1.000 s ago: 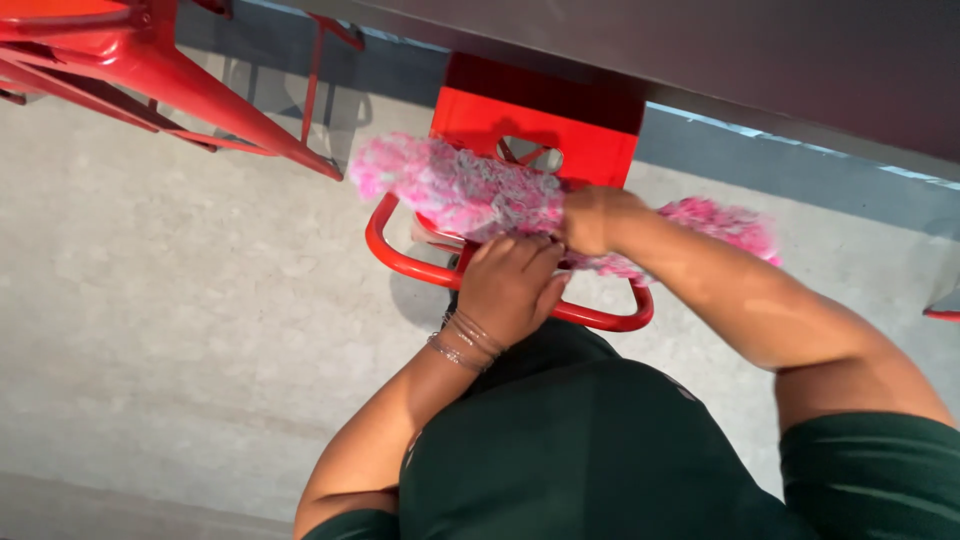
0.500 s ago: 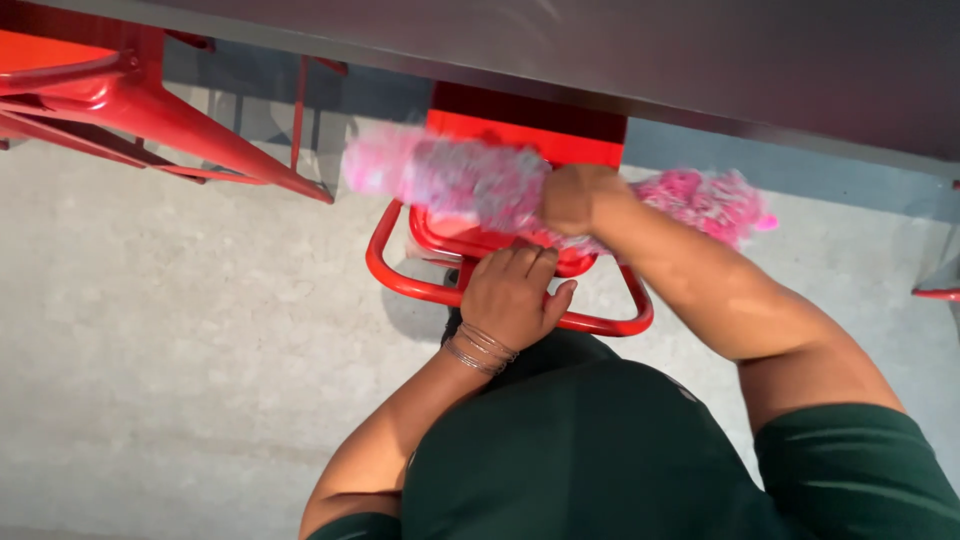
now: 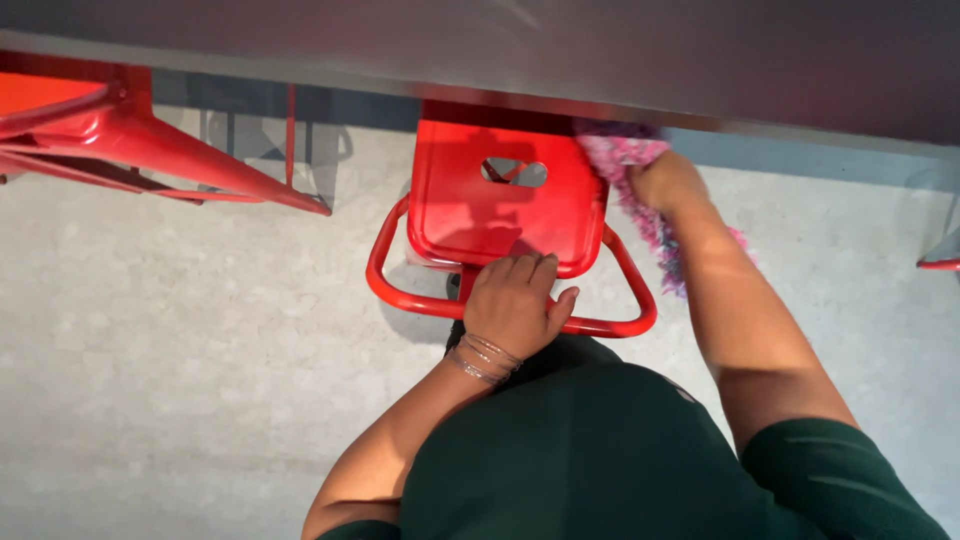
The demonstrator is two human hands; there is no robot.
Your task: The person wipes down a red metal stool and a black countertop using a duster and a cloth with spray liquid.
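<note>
Both hands differ: right hand [image 3: 668, 182] swung pink duster [image 3: 622, 160] off red stool [image 3: 500, 205].

Floor [image 3: 150, 380] is pale grey, mottled, concrete-like, with faint seams; it fills most of the view from above. A dark grey tabletop [image 3: 600, 50] runs across the whole top of the frame, its near edge catching a thin line of light. At upper left, glossy red metal legs and rails of a second piece of furniture [image 3: 130, 150] slant across, with thin struts behind them throwing soft shadows onto the floor. A strip of darker blue-grey floor or shadow [image 3: 830, 150] lies just under the table edge. At far right, a small red metal tip [image 3: 940, 262] pokes into view. Light is even and diffuse.
</note>
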